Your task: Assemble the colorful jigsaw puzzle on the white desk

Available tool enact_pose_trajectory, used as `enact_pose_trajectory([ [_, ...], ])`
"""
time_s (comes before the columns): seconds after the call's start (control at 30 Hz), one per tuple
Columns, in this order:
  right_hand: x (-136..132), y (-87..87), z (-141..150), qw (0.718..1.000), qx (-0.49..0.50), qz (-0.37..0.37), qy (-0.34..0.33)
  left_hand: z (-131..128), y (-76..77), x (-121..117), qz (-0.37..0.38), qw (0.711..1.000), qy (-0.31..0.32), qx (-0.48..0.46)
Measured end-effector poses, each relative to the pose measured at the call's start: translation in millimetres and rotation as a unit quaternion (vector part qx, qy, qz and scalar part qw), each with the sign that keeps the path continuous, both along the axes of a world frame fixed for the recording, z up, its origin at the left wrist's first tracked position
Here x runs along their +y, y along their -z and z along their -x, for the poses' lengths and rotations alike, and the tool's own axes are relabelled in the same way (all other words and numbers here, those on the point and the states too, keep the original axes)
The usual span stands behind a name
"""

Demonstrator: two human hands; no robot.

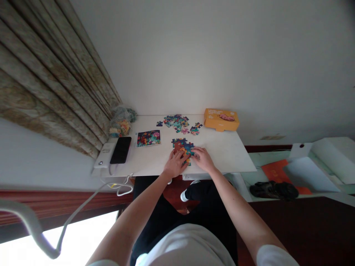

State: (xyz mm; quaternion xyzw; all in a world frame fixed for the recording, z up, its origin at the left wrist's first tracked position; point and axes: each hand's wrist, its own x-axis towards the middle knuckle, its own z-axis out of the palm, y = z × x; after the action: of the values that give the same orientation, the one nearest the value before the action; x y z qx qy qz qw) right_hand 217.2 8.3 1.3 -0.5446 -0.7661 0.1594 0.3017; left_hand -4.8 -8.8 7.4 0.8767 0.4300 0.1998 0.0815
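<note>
Black smartphone [120, 150] beside a white charger [104, 155], near pleated curtains [50, 77]

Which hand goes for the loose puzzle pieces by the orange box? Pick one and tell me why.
Right, probably: the right hand is at the edge of the assembled puzzle section, nearest the loose puzzle pieces beside the orange box. The left hand sits farther off, across the section.

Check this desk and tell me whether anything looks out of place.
One dark puzzle piece lies apart from the loose pile, and a crumpled plastic bag sits bunched against the curtain, looking stray beside the laid-out puzzle things.
</note>
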Motion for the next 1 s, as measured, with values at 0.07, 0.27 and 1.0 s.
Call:
enact_pose_trajectory([
  [0.07,-6.4,-0.8,-1.3,0.999,-0.044,-0.010,-0.002,-0.5,-1.4,-0.4,-0.004,1.000,-0.001,0.012],
  [0.27,-15.2,-5.9,1.3,0.994,-0.107,-0.001,0.003,-2.4,-5.8,-2.6,-0.025,0.995,-0.015,0.093],
  [1.0,-17.4,-7.1,8.5,0.985,-0.170,-0.023,-0.002,-3.5,-8.5,-3.6,-0.029,0.993,-0.017,0.111],
])
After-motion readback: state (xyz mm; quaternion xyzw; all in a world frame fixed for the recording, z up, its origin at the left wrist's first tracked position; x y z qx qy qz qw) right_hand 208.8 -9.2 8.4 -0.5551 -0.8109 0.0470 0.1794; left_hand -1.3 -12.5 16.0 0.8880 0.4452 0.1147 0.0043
